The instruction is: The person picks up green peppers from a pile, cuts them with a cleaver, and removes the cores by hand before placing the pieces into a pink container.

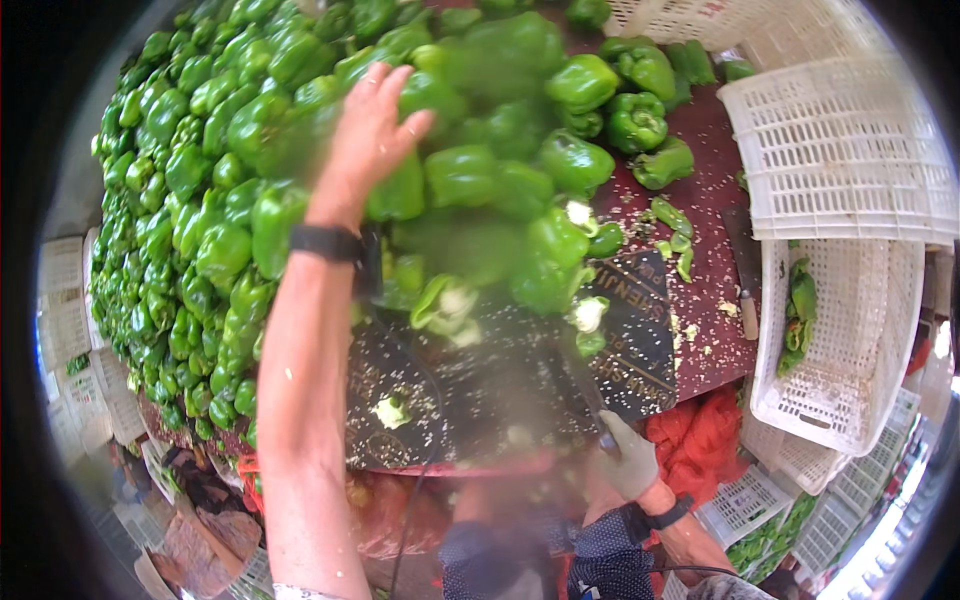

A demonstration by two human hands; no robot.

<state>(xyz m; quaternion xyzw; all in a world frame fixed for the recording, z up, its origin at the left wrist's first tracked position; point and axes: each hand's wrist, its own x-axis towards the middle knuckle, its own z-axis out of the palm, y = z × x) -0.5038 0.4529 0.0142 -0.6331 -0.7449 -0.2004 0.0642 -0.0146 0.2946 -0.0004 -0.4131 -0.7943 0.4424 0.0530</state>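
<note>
My left hand (375, 125), bare with a dark band on the wrist, reaches forward over a big heap of green bell peppers (225, 250). Its fingers and thumb are spread, touching or just above the peppers. Lower right, my right hand (630, 460) wears a pale glove and grips a knife (607, 430) by its handle, the blade pointing away from me over a dark printed mat (500, 370). On the mat lie a cut-out pepper core (392, 411) and many pale seeds. Cut pepper pieces (448, 310) with white cores lie at the heap's near edge. A smear blurs the middle of the view.
A second knife (745, 255) lies on the dark red tabletop (712, 345) at the right. Beside it, a white crate (845, 340) holds a few pepper scraps; another white crate (840, 150) is tilted above it. Red netting (697, 445) bunches below the table edge.
</note>
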